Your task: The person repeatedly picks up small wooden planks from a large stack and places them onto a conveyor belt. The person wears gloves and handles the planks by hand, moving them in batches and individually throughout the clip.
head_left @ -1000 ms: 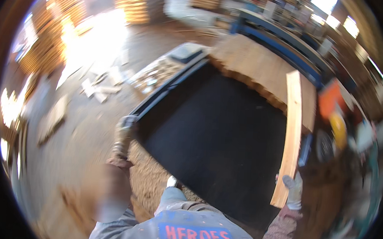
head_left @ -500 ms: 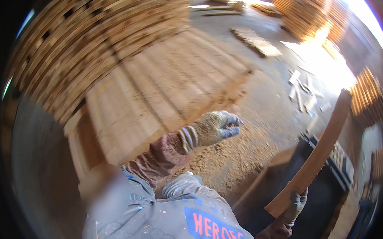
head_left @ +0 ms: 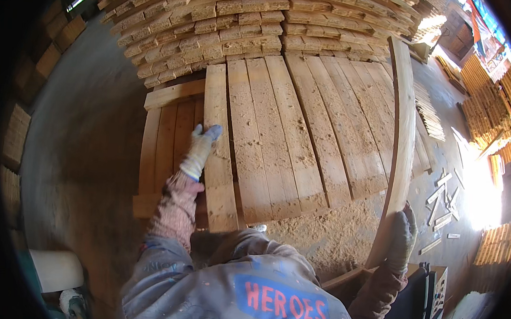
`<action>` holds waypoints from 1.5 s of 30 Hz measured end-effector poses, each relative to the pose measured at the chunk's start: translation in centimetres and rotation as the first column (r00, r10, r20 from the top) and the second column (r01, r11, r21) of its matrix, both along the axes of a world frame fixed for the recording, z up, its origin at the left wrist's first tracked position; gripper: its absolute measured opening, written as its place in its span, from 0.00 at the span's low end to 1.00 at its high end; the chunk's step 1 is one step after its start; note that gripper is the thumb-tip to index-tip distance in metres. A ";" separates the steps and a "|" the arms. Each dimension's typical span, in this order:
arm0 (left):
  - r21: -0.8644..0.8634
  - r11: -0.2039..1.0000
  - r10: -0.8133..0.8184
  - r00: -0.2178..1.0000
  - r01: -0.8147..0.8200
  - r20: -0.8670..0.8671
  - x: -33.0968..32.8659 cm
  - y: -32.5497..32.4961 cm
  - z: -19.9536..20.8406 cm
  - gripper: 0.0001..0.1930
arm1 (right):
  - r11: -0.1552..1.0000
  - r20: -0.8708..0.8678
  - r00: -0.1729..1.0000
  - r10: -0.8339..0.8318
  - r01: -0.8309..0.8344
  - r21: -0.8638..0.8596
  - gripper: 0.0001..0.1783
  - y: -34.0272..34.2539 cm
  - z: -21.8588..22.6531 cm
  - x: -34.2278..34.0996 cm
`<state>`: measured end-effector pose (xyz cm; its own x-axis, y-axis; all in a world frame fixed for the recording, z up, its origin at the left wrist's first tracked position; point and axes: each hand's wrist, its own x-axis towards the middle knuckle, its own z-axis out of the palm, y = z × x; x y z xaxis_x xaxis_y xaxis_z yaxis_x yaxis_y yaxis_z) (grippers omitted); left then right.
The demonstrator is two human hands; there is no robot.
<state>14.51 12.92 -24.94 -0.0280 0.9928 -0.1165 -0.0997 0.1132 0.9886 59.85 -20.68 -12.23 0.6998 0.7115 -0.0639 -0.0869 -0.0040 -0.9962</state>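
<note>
The gloved right hand (head_left: 402, 239) holds a long plank (head_left: 404, 138) near its lower end, the plank slanting up across the right part of a board layer (head_left: 271, 131). The gloved left hand (head_left: 201, 148) rests at the left edge of a board (head_left: 219, 175) lying just left of that layer; whether it grips, I cannot tell. Beyond rises a stack (head_left: 216, 33); sawdust (head_left: 341, 233) covers the near floor.
</note>
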 end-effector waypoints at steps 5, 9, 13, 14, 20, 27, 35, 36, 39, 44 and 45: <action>0.116 0.991 -0.066 0.998 0.063 0.023 0.9 -4.1 6.3 0.31 | 0.997 0.004 0.997 0.078 -0.077 -0.004 0.19 3.9 0.6 2.5; 0.104 0.980 -0.166 0.985 0.170 -0.043 3.5 -2.6 1.9 0.29 | 0.995 -0.009 0.995 0.099 -0.098 0.030 0.18 6.9 -0.3 5.4; -0.005 0.986 -0.164 0.986 0.164 0.017 6.4 -4.0 6.5 0.33 | 0.991 0.047 0.990 0.134 -0.135 0.019 0.19 6.0 -1.0 15.4; -0.052 0.993 -0.112 0.993 0.109 -0.046 6.0 -4.5 7.8 0.33 | 0.989 0.026 0.991 0.131 -0.133 0.067 0.19 6.4 -1.6 18.5; -0.064 0.997 -0.039 0.999 0.037 -0.029 9.9 -3.6 7.2 0.37 | 0.969 0.368 0.900 0.235 -0.188 -0.158 0.18 10.7 4.7 29.7; -0.131 0.991 -0.004 0.997 0.014 0.073 10.9 -2.3 3.5 0.32 | 0.846 0.376 0.792 0.481 -0.307 -0.436 0.24 19.6 -3.6 47.7; 0.005 0.990 -0.140 0.972 0.144 -0.188 14.3 -5.0 7.3 0.27 | 0.838 0.014 0.886 0.464 -0.433 -0.331 0.33 27.0 -3.7 42.2; 0.025 0.987 -0.149 0.973 0.156 -0.174 14.7 -4.2 6.6 0.27 | 0.821 0.049 0.861 0.505 -0.463 -0.334 0.32 27.3 -3.9 43.6; 0.053 0.989 -0.128 0.981 0.136 -0.144 14.9 -3.3 5.2 0.26 | 0.767 0.078 0.795 0.602 -0.548 -0.333 0.26 28.0 -4.0 44.4; 0.088 0.985 -0.141 0.984 0.151 -0.109 16.5 -3.0 2.9 0.24 | 0.819 0.109 0.820 0.562 -0.532 -0.215 0.14 23.5 2.1 39.9; 0.104 0.982 -0.145 0.985 0.155 -0.095 16.4 -3.4 1.8 0.24 | 0.823 0.139 0.815 0.562 -0.534 -0.195 0.14 22.4 2.9 39.5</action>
<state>30.96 9.55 -23.16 0.1173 0.9930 -0.0098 -0.0037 0.0103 0.9999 99.31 1.69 -9.32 0.2049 0.9733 -0.1039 0.1543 -0.1369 -0.9785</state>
